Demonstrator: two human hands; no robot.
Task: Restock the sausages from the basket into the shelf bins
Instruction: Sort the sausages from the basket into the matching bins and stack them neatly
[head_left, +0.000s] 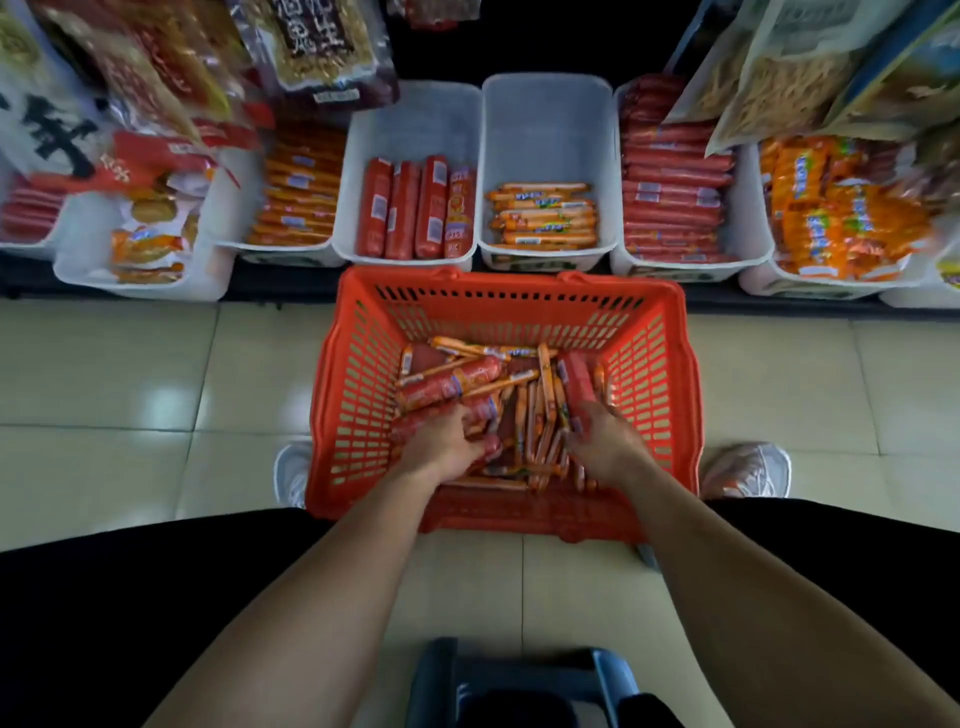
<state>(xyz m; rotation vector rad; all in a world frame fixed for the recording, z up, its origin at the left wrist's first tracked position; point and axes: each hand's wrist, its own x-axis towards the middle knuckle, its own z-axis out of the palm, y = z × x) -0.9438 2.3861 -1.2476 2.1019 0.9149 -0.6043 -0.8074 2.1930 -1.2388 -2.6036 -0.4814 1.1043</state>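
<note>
A red plastic basket (654, 374) stands on the floor in front of the shelf, holding a heap of thick red sausages (449, 382) and thin orange sausage sticks (545, 410). Both my hands are down inside it. My left hand (447, 447) grips a thick red sausage at the left of the heap. My right hand (602, 444) curls round a thick red sausage (576, 379) at the right side. On the shelf behind, one white bin (415, 124) holds thick red sausages and the bin to its right (545, 119) holds thin orange sticks.
More white bins line the shelf: orange sticks (296, 192) to the left, red sausages (675, 197) and orange packs (841, 208) to the right. Snack bags hang above both sides. My shoes (748, 467) flank the basket on tiled floor. A dark stool (519, 680) sits below me.
</note>
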